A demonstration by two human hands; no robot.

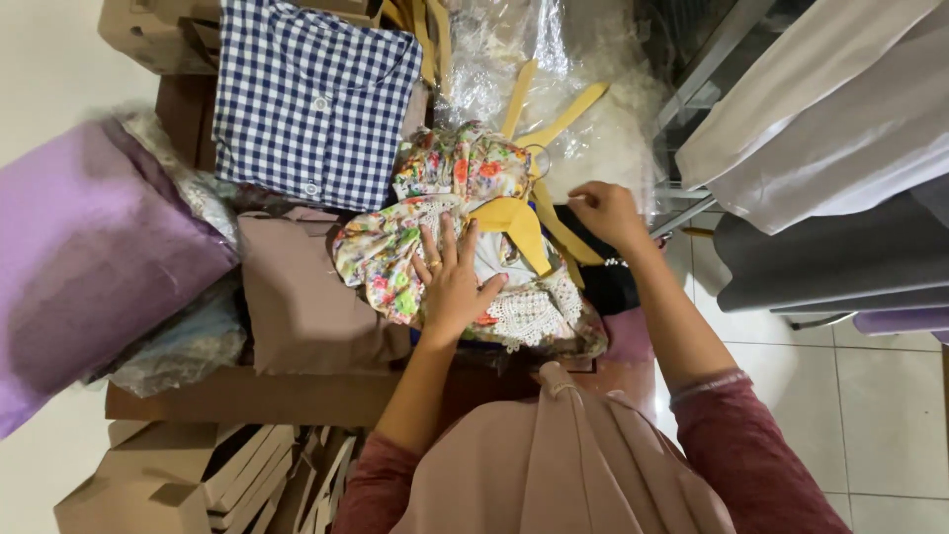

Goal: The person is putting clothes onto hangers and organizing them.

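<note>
Pink headscarf drape (573,465) hanging below, left hand (457,282) spread flat on the floral cotton dress with white lace trim (435,232) on the brown counter (247,396), right hand (605,213) pinching its mustard-yellow fabric sash (554,222), dress only partly folded, sash loose, beside the blue gingham shirt (311,99).

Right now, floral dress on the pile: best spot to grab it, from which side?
Probably the yellow strap crossing the floral dress, from the right, where the right hand already sits. It lies raised and narrow on top, while the left hand presses the cloth flat.
</note>
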